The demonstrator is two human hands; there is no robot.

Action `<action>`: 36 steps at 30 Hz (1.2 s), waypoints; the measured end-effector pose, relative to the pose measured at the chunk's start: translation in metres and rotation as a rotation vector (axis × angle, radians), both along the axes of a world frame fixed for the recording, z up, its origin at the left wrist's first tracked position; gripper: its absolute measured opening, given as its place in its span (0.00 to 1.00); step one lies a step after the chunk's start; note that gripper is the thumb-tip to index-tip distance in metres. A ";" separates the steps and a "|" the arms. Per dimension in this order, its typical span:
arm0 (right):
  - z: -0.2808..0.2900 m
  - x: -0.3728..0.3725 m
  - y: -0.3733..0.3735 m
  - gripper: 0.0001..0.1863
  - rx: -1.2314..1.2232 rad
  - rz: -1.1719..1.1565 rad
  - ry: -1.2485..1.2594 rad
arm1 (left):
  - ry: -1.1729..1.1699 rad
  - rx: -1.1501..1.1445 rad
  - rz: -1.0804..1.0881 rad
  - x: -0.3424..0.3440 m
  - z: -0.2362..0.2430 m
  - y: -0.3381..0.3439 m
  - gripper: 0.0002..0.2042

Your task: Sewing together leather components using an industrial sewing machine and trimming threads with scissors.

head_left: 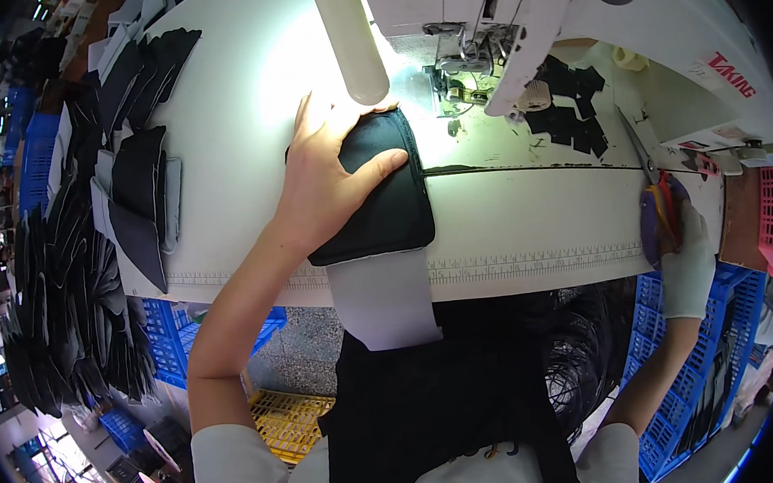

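My left hand (322, 169) lies on a black stitched fabric piece (383, 201) with rounded corners, its thumb stretched across the top and the fingers spread near the far edge. From under that piece a light grey strip (384, 301) hangs over the table's front edge. At the right end of the table my right hand (687, 231), in a pale covering up to the wrist, is closed around the coloured handles of a pair of scissors (641, 151). The blades point away from me and stay on the tabletop. Part of the grip is hard to make out.
A sewing machine (472, 62) stands beyond the fabric, with a pale lamp (352, 40) beside it. Black scraps (571, 104) lie right of the needle area. Stacked dark pieces (141, 174) sit on the left. Blue crates (699, 353) stand below the table.
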State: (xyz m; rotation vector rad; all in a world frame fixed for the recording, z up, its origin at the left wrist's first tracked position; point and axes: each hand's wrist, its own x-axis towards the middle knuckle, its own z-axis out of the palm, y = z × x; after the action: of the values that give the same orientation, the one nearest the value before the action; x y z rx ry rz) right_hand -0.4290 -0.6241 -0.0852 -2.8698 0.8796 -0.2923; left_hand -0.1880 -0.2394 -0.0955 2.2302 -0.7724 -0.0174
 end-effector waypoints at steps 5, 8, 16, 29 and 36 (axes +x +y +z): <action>0.010 0.006 0.006 0.21 -0.093 0.099 0.105 | -0.115 0.093 -0.097 0.001 0.004 -0.003 0.18; 0.023 0.011 0.040 0.18 -0.008 0.086 0.071 | -0.196 0.175 -0.142 -0.004 0.008 -0.003 0.16; 0.031 -0.001 0.160 0.20 2.014 -0.105 0.068 | -0.379 0.125 -0.162 -0.052 0.005 0.001 0.17; -0.026 0.011 0.226 0.36 2.899 -0.408 -0.032 | -0.268 0.088 -0.156 -0.055 -0.002 0.005 0.17; -0.057 0.007 0.235 0.39 3.448 -0.102 -0.179 | -0.254 0.090 -0.137 -0.056 0.000 0.002 0.17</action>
State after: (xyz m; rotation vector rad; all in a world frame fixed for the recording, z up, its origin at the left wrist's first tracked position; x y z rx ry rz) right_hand -0.4223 -0.3890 -0.1418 0.4555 0.1523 0.5136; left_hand -0.2443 -0.2373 -0.0958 2.2873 -1.0804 0.1701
